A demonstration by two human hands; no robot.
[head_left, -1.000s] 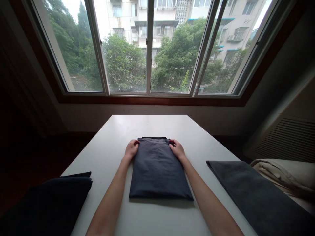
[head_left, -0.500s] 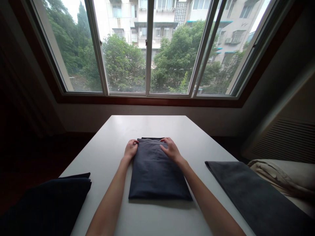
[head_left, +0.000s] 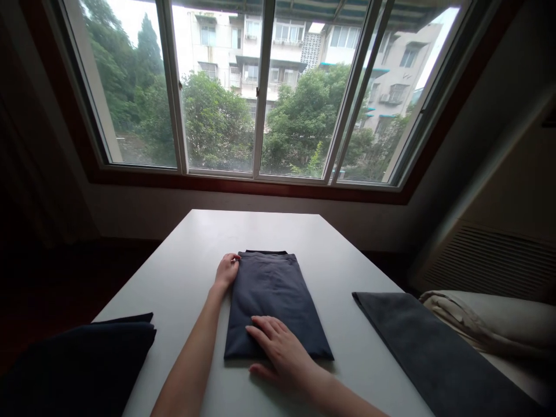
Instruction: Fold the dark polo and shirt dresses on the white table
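Observation:
Dark navy folded trousers [head_left: 271, 295] lie flat on the white table [head_left: 256, 223], waistband at the far end. At their far left corner, my left hand [head_left: 227, 270] has its fingers bent and closed on the edge. My right hand [head_left: 282, 350] is open over the near edge of the trousers, fingers stretched toward the left and thumb apart, below the hem. Whether its palm touches the cloth cannot be made out. A darker strip of fabric shows beyond the waistband.
Dark folded clothing [head_left: 87, 359] hangs over the table's left side. On the right lies a dark grey folded garment [head_left: 417, 336], beside a beige bundle of cloth [head_left: 490, 318]. A window [head_left: 256, 116] is behind the table, and a louvred unit [head_left: 499, 255] stands at the right.
My right hand has moved from the far right corner of the trousers to their near edge. The left hand stays at the far left corner. The view has tilted slightly.

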